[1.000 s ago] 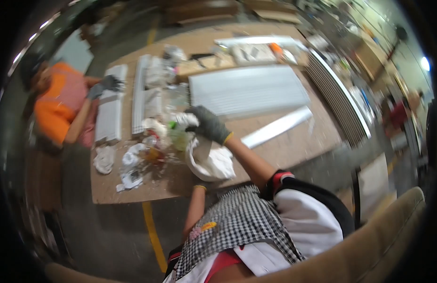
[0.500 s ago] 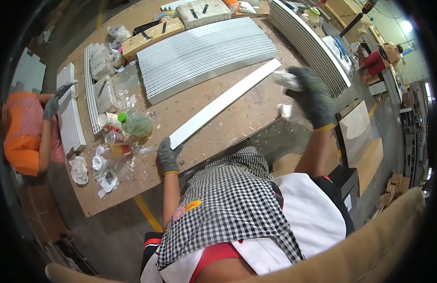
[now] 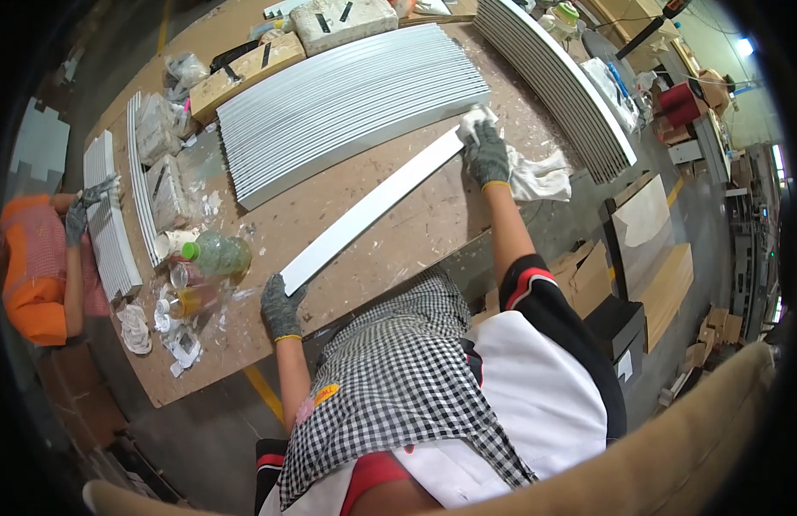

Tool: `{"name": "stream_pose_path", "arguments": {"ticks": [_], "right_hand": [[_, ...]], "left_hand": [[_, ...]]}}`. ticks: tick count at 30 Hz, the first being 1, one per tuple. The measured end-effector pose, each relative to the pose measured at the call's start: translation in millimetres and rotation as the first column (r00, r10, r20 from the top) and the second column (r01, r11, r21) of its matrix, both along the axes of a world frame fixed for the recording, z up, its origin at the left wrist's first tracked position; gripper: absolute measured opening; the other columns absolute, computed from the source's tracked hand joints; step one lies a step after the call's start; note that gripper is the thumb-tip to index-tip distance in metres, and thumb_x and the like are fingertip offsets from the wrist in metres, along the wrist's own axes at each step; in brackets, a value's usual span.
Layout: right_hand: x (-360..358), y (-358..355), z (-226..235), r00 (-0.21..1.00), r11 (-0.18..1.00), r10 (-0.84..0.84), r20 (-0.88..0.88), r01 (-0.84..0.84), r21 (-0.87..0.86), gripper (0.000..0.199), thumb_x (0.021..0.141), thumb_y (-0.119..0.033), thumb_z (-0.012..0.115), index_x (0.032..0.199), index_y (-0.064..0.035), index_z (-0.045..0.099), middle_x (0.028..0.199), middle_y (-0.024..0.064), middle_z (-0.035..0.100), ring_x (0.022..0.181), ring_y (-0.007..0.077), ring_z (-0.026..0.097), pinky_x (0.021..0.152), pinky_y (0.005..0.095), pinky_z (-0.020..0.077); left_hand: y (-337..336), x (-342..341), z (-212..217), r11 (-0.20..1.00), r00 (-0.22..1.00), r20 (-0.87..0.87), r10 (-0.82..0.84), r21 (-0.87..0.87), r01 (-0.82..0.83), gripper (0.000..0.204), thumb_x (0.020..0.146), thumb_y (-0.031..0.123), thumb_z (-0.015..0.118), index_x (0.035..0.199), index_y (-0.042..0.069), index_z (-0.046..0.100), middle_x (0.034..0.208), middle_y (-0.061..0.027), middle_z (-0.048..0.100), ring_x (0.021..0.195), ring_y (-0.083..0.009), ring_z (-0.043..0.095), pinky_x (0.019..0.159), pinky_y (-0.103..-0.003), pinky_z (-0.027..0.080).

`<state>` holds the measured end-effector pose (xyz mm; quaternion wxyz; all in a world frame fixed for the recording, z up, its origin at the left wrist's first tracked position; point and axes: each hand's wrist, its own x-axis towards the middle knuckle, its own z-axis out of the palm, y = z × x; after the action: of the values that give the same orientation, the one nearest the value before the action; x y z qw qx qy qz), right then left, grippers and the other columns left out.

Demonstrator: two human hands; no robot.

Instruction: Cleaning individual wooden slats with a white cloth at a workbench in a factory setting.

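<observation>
1 white strip (image 3: 374, 203) slants mid-frame, open bench (image 3: 402, 237) below it, the left hand (image 3: 283, 306) with its grip on the lower-left end, the right hand's (image 3: 486, 156) grip around a white cloth (image 3: 477, 117) at the upper-right.

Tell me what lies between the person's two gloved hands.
In the head view, a long white strip spans the stretch from the left hand to the white cloth at the right hand.

Gry gloves (image 3: 487, 161), ylw cuffs (image 3: 496, 183); blk/wht chk apron (image 3: 390, 378)
</observation>
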<state>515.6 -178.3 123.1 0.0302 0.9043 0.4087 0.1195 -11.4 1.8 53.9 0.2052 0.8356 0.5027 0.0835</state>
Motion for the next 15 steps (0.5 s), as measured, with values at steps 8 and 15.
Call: {"name": "stream_pose_path", "arguments": {"ticks": [8,15], "right_hand": [[-103,16,-7,0.929,0.958,0.284,-0.238,-0.264,0.111,0.056,0.086,-0.031,0.055,0.14,-0.0189,0.048,0.151,0.0127,0.037,0.14,0.03,0.034,0.113,0.0489,0.0245],[69,32,41,0.74,0.93,-0.26,-0.621,0.365,0.046,0.05,0.092,-0.029,0.047,0.137,-0.01,0.05,0.147,0.0139,0.043,0.137,0.0289,0.039,0.114,0.0414,0.0279]], "left_hand": [[-5,-11,6,0.999,0.999,0.009,0.048,0.019,-0.048,0.069,0.068,0.034,0.085,0.117,-0.008,0.061,0.121,-0.0251,0.062,0.114,-0.0375,0.058,0.103,-0.041,0.042],[-2,-17,-7,0.997,1.0,-0.005,0.005,0.08,-0.004,0.068,0.065,0.03,0.087,0.115,-0.008,0.062,0.115,-0.0251,0.064,0.11,-0.0365,0.06,0.1,-0.041,0.045]]}}
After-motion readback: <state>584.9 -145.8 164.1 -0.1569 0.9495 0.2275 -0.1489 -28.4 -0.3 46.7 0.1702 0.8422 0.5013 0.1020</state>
